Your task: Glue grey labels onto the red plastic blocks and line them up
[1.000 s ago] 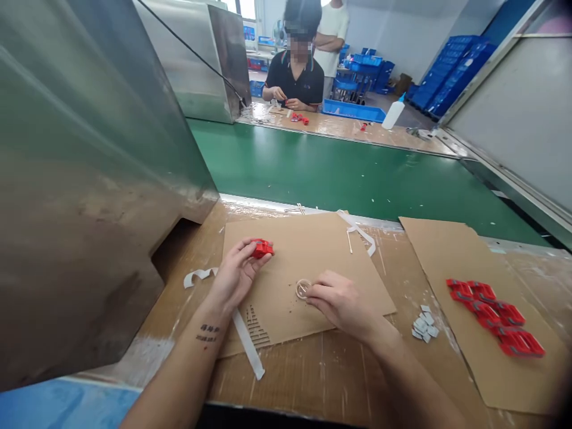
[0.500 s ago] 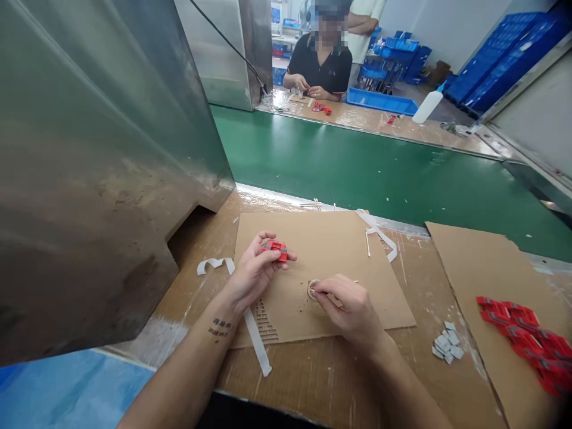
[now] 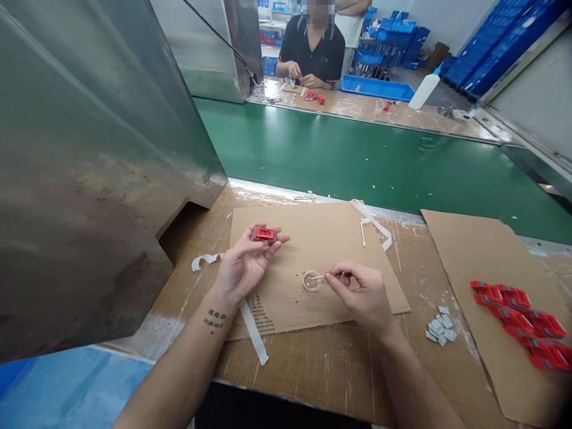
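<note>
My left hand (image 3: 243, 262) is turned palm up over the cardboard sheet (image 3: 286, 316), with a small red plastic part (image 3: 265, 235) held at its fingers. Grey strips edge the part, and its recessed side faces up. My right hand (image 3: 360, 292) pinches a thin cotton swab (image 3: 320, 276) between thumb and fingers. The swab's far end reaches into a small round cup (image 3: 311, 281) standing on the cardboard; what the cup contains is too small to make out. Dark specks dot the cardboard around it.
More red parts (image 3: 518, 316) lie on a second cardboard sheet (image 3: 465, 250) at right, near a pile of small grey squares (image 3: 441, 326). Past the green conveyor belt (image 3: 313, 149) sits another person (image 3: 313, 50). A metal housing (image 3: 98, 179) stands at left.
My left hand has turned the red part so its recess faces up. My right hand has drawn back from the cup, exposing the swab. The whole view has shifted slightly.
</note>
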`<move>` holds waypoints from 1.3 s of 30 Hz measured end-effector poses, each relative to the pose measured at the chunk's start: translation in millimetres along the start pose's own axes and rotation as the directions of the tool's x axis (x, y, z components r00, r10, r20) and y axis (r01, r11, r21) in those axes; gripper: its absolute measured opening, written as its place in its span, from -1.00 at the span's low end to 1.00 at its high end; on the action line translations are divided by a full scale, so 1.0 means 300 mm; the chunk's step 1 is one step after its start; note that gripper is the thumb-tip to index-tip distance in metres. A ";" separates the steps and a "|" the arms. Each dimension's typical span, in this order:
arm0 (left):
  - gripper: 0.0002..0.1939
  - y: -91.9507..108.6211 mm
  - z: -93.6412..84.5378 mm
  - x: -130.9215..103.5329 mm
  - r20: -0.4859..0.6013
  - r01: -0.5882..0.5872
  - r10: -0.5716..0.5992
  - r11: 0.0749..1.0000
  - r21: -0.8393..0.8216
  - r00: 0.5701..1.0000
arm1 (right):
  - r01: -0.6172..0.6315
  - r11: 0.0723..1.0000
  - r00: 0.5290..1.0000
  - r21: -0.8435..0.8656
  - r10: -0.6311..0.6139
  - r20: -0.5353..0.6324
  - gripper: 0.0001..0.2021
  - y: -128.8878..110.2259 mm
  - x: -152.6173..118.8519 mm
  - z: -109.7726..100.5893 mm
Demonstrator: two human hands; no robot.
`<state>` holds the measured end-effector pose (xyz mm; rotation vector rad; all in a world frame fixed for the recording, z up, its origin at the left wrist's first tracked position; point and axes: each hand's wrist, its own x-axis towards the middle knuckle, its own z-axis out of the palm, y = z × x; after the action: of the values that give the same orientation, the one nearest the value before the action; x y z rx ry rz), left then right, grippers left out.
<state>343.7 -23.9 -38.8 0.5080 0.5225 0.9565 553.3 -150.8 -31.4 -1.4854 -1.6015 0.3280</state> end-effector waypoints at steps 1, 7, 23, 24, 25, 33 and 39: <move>-0.61 -0.001 -0.001 -0.001 0.009 -0.009 0.009 1.000 0.014 1.000 | -0.034 0.999 0.999 0.014 0.034 -0.008 -0.92 0.003 -0.001 -0.006; -0.46 -0.012 0.009 -0.008 0.070 -0.114 0.102 0.974 0.196 0.992 | -0.153 0.982 0.988 0.107 0.155 -0.009 -0.90 0.014 0.001 -0.009; -0.72 -0.118 0.035 -0.064 0.491 -0.608 0.384 0.299 0.735 0.782 | 0.072 0.819 0.937 0.569 0.140 -0.321 -0.85 -0.060 -0.006 -0.022; -0.71 -0.126 0.041 -0.069 0.526 -0.630 0.372 0.262 0.731 0.765 | 0.077 0.829 0.941 0.553 0.122 -0.314 -0.84 -0.069 -0.007 -0.019; -0.71 -0.131 0.046 -0.074 0.553 -0.648 0.362 0.240 0.723 0.751 | 0.081 0.842 0.946 0.534 0.103 -0.306 -0.84 -0.076 -0.008 -0.015; -0.76 -0.126 0.060 -0.088 0.545 -0.624 0.324 0.236 0.745 0.773 | 0.028 0.915 0.969 0.402 0.074 -0.237 -0.92 -0.083 -0.011 -0.003; -0.77 -0.117 0.073 -0.096 0.501 -0.586 0.325 0.270 0.764 0.802 | 0.057 0.929 0.977 0.364 0.022 -0.210 -0.88 -0.077 -0.016 0.001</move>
<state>365.6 -69.2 -38.3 1.8831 0.6549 1.0836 537.3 -160.5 -17.2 -1.1730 -1.2992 0.4216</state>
